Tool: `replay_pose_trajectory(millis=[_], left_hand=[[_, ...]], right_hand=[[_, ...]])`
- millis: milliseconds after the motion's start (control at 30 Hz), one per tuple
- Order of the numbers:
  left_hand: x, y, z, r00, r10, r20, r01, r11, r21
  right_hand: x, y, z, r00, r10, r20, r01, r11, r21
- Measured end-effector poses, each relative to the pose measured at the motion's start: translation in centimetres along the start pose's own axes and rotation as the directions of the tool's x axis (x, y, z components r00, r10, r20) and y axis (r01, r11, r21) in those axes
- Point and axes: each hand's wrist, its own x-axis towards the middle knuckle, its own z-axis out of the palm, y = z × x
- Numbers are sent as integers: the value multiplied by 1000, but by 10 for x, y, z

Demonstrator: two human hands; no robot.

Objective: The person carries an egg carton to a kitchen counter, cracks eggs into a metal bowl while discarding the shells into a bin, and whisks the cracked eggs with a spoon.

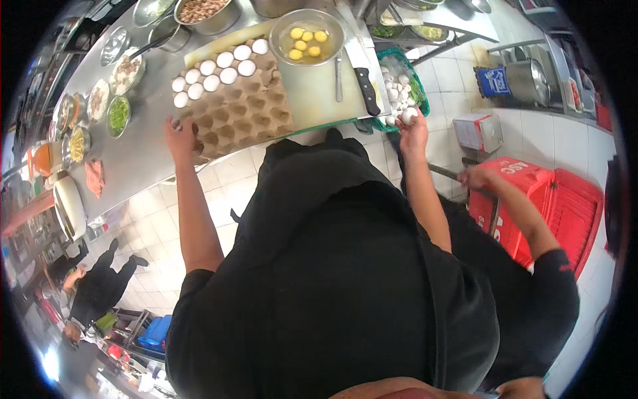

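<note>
My left hand [181, 138] is at the near left edge of a cardboard egg tray [242, 120], its fingers curled against the rim. White eggs [211, 83] fill the far rows of the tray, and the nearer cups hold none. Behind the tray's right end stands a metal bowl [274, 41] with several cracked eggs, their yolks whole. My right hand [413, 136] reaches over a green basket [425, 100] beside the table, with a white eggshell [409, 116] pinched in its fingers. More white shells and some green leaves lie in that basket.
A black-handled knife [367, 92] lies on the cutting board [312, 100]. Bowls of chopped greens [119, 116] and other foods stand on the left. Close at my right, a co-worker's hand [475, 177] is by a red cooler box [515, 176]. Another person [103, 286] stands far left.
</note>
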Motion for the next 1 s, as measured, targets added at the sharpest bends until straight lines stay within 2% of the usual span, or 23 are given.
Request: replay_pose_trajectory(millis=[33, 67, 100, 167, 233, 267, 300, 333, 367, 433, 500, 533, 633, 700, 733, 800, 1000], left_hand=[[-1, 4, 2, 992, -101, 76, 108, 989, -101], [-3, 4, 4, 981, -128, 143, 162, 954, -253], [-1, 3, 7, 974, -152, 170, 193, 947, -256], [1, -3, 10, 954, -198, 224, 254, 932, -259], [7, -10, 15, 983, -86, 161, 115, 976, -187], [2, -9, 8, 989, -24, 147, 50, 984, -174], [3, -8, 7, 981, -50, 187, 93, 969, -228], [9, -1, 6, 971, -72, 229, 136, 950, -280], [12, 11, 5, 957, -94, 276, 183, 930, -319], [-10, 13, 21, 920, -149, 363, 298, 866, -402], [-19, 4, 32, 942, -117, 316, 266, 833, -485], [-22, 3, 28, 947, -115, 301, 262, 818, -512], [-30, 12, 4, 940, -99, 328, 282, 764, -580], [-40, 23, -7, 918, -172, 358, 365, 720, -590], [-49, 23, -5, 904, -207, 374, 405, 698, -590], [-63, 9, 7, 922, -190, 337, 372, 677, -635], [-59, -11, 17, 931, -197, 308, 357, 674, -646]], right_hand=[[-2, -15, 8, 1000, 3, 10, -4, 1000, 26], [-1, -28, 20, 999, -12, 46, 13, 1000, -21], [6, -38, 37, 988, -52, 144, 58, 998, -38], [9, -51, 78, 965, -136, 224, 178, 967, -180], [-5, -81, 136, 914, -214, 344, 335, 875, -348], [12, -72, 152, 850, -287, 441, 440, 848, -296], [13, -79, 178, 828, -308, 468, 516, 746, -421], [29, -78, 203, 799, -305, 518, 547, 727, -415], [37, -77, 224, 777, -341, 530, 611, 613, -501], [55, -58, 243, 625, -423, 656, 778, 404, -481], [61, -49, 256, 699, -294, 652, 714, 253, -652], [59, -52, 269, 700, -276, 659, 709, 156, -688], [47, -63, 296, 704, -214, 678, 671, -114, -733], [37, -74, 304, 689, -172, 704, 664, -242, -708], [33, -76, 301, 678, -165, 716, 667, -272, -694], [27, -83, 302, 647, -170, 743, 672, -334, -661], [7, -98, 325, 666, -92, 741, 645, -428, -633]])
